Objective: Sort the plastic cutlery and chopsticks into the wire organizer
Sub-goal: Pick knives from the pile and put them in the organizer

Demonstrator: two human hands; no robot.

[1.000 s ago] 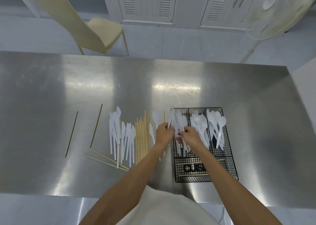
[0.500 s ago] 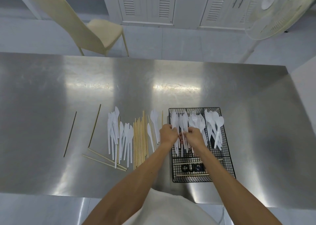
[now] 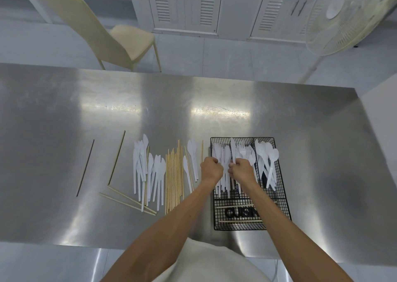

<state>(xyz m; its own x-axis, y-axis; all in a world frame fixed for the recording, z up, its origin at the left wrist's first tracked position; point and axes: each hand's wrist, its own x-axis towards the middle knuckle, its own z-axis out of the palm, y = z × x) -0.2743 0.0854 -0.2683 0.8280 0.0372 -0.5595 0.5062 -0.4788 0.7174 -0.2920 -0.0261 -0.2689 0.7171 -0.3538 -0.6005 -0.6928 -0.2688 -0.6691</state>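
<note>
Fingers of my right hand [image 3: 242, 170] are pinched on a white plastic knife [image 3: 232, 149], its blade pointing away from me over the left compartment of the black wire organizer [image 3: 282, 198]. My left hand [image 3: 211, 169] is curled into a fist at the organizer's left edge; I cannot tell whether it holds anything. Under and around both hands, the left compartment carries more white knives [image 3: 223, 174], the middle one a bunch of white plastic forks [image 3: 247, 150], the right one white plastic spoons [image 3: 268, 159]. The near cross compartment holds a couple of pale wooden chopsticks [image 3: 238, 221] lying sideways over a dark label.

Left of the organizer, on the brushed steel counter [image 3: 64, 110], two white spoons [image 3: 192, 153] lie just beside my left hand, with one chopstick between them and the basket. Further left is a tidy row of wooden chopsticks [image 3: 174, 178], then a loose heap of white knives and spoons [image 3: 148, 168]. Two chopsticks [image 3: 126, 200] lie slanted across its near end, and two darker sticks [image 3: 86, 167] rest apart near the left.

Beyond the counter stand a cream chair [image 3: 111, 34] and a white pedestal fan [image 3: 343, 13].
</note>
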